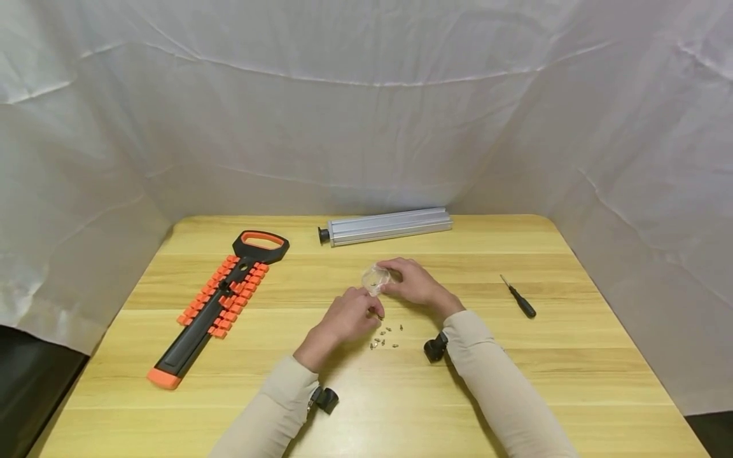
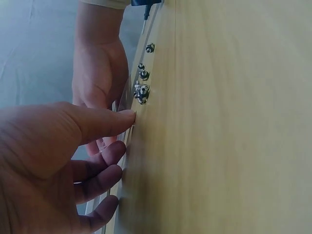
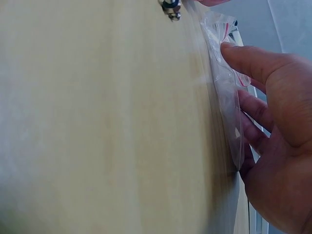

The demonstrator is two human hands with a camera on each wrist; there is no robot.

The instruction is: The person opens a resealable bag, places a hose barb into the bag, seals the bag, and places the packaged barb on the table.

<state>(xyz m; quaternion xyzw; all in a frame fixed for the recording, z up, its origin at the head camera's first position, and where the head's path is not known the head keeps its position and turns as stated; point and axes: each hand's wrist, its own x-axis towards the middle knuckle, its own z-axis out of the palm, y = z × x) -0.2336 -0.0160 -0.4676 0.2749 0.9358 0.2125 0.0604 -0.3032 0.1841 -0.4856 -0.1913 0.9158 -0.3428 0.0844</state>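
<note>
My right hand (image 1: 417, 283) grips a small clear zip bag (image 1: 373, 278) above the table. In the right wrist view the thumb lies over the bag (image 3: 226, 95) near its red seal line, with the other fingers behind. My left hand (image 1: 350, 316) is just in front of the bag, thumb and fingers curled together. At its fingertips the head view shows a small metal fitting (image 1: 380, 317), apparently pinched; the left wrist view hides it. Several similar metal fittings (image 1: 395, 346) lie loose on the table beside the left hand, some clustered in the left wrist view (image 2: 141, 91).
A black and orange rack with orange clips (image 1: 197, 331) lies at the left. A silver aluminium profile (image 1: 392, 228) with a black knob lies at the back. A black-handled screwdriver (image 1: 522, 302) is at the right. Pale cloth (image 1: 366, 140) hangs around the wooden table (image 1: 572, 381).
</note>
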